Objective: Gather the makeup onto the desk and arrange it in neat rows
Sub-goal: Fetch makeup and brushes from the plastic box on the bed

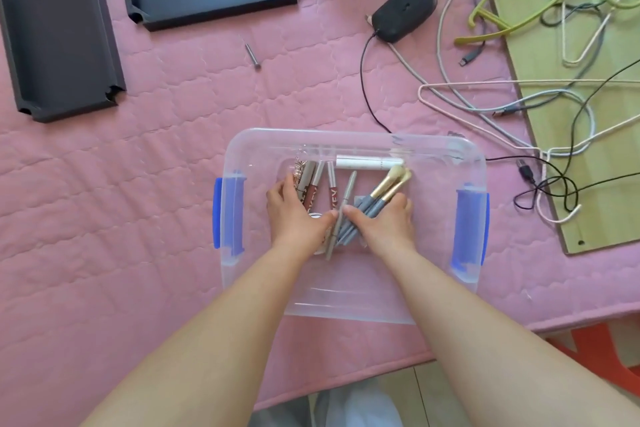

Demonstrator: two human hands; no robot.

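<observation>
Head view, centre of the frame: both hands reach into a clear plastic bin (353,146) with blue latches, which sits on a pink quilted cover (138,184). Left hand (298,215) curls its fingers round lip gloss tubes (311,191); right hand (384,222) wraps round grey-handled makeup brushes (381,194) — a slim pencil (341,215) lies between the two. A white tube (369,162) lies along the bin's far wall.
</observation>
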